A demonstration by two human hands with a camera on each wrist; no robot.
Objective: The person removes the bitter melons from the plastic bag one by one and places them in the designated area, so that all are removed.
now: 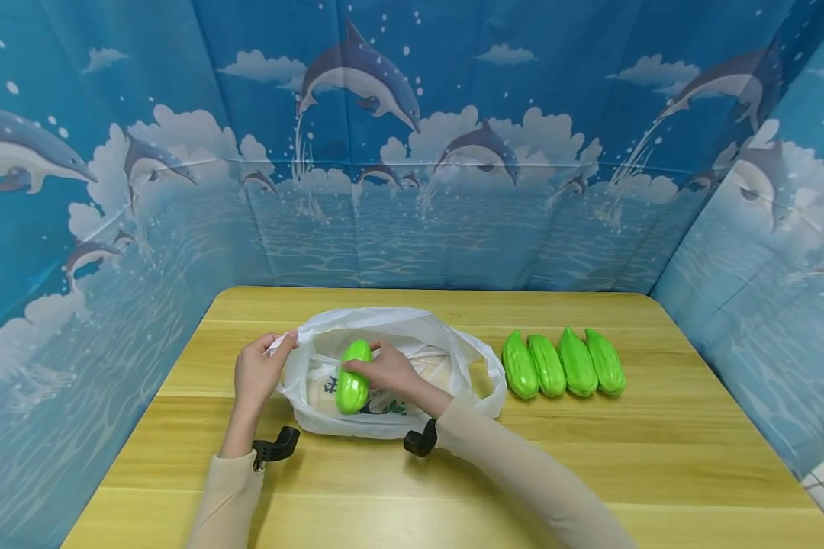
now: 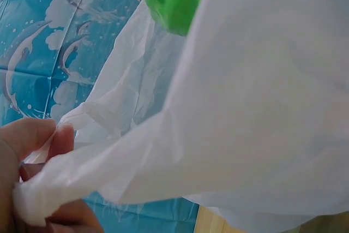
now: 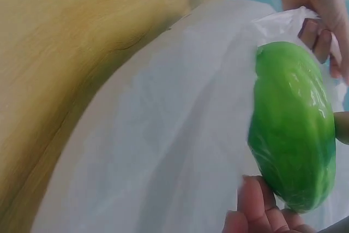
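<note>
My right hand (image 1: 391,370) holds a bright green, elongated, glossy fruit-shaped piece (image 1: 352,389) over the mouth of a white plastic bag (image 1: 336,425). In the right wrist view, fingers and thumb grip the green piece (image 3: 292,129) from opposite sides, and its surface shines like clear wrap. At the bag's left end, my left hand (image 1: 262,372) pinches the handle, which keeps the mouth spread. The left wrist view has the gathered plastic (image 2: 71,181) between thumb and fingers. Inside the bag, a beige surface with dark print and green leaves (image 1: 391,406) shows.
Several similar green pieces (image 1: 549,366) lie side by side in a row to the right of the bag, their pointed ends away from me. Everything rests on a wooden table (image 1: 522,473). A blue dolphin-print curtain (image 1: 412,229) hangs behind and along both sides.
</note>
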